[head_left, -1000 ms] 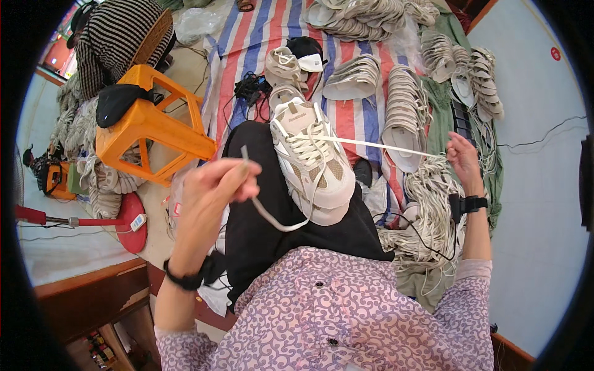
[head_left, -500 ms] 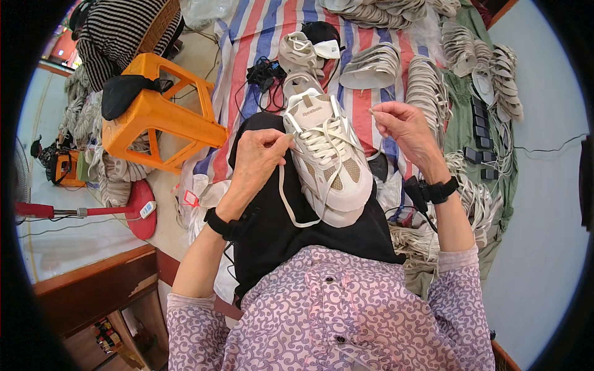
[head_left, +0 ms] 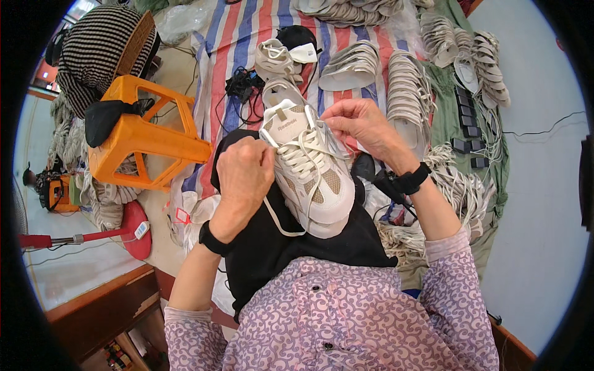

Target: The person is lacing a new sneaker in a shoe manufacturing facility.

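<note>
A white and beige sneaker (head_left: 331,203) rests on the black cloth (head_left: 263,266) over my lap, toe toward me. Its cream shoelace (head_left: 304,162) crosses the tongue, and a long loop hangs down on the left side toward the toe. My left hand (head_left: 245,176) is closed beside the left eyelets, where the loop runs up into its fingers. At the right edge of the shoe's collar, my right hand (head_left: 364,127) pinches with thumb and forefinger; whatever lies between the fingertips is too small to make out.
Rows of stacked shoe uppers (head_left: 408,99) lie on a striped sheet (head_left: 232,55) and green cloth ahead and right. Another sneaker (head_left: 275,60) and black cables (head_left: 243,85) sit beyond my lap. An orange stool (head_left: 139,145) and a red fan base (head_left: 135,230) stand left.
My right hand has come in from the right to the shoe's collar. My left hand has turned, its back now hiding its fingers. The whole view has shifted slightly.
</note>
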The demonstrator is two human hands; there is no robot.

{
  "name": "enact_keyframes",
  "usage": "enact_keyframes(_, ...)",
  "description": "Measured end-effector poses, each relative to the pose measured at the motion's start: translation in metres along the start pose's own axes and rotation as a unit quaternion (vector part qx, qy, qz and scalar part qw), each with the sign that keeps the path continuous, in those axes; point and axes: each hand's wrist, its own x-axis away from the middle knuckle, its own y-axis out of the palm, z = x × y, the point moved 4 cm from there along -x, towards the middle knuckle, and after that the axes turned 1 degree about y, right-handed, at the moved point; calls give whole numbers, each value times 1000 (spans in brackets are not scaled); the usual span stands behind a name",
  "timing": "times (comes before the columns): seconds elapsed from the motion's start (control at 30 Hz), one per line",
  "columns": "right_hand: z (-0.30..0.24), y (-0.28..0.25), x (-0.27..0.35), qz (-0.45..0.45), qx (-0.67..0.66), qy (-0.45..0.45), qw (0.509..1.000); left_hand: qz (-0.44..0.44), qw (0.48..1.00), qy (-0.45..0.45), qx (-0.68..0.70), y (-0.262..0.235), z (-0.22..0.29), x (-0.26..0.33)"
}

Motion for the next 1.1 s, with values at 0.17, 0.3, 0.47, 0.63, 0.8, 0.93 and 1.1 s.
enact_keyframes(0.17, 4, 2, -5, -13, 19, 6, 1000, -37, 995, -63, 73, 2, -7, 1)
enact_keyframes(0.3, 0, 7, -11, -36, 54, 0, 998, -27, 994, -65, 85, 1, -6, 4)
enact_keyframes(0.47, -14, 18, -8, -7, 117, -14, 993, -75, 977, -108, 165, 4, -12, 7)
enact_keyframes(0.63, -38, 43, -8, 36, 367, -278, 887, -138, 862, -291, 392, 12, -40, 17)
enact_keyframes(0.8, -35, 81, -26, -37, 435, -328, 838, -136, 869, -278, 387, 17, -40, 0)
enact_keyframes(0.93, -8, 85, -56, -96, 460, -202, 859, -66, 927, -174, 324, 18, -46, 5)
enact_keyframes(1.1, 16, 92, -41, -107, 550, -258, 787, -90, 944, -155, 277, 32, -47, 24)
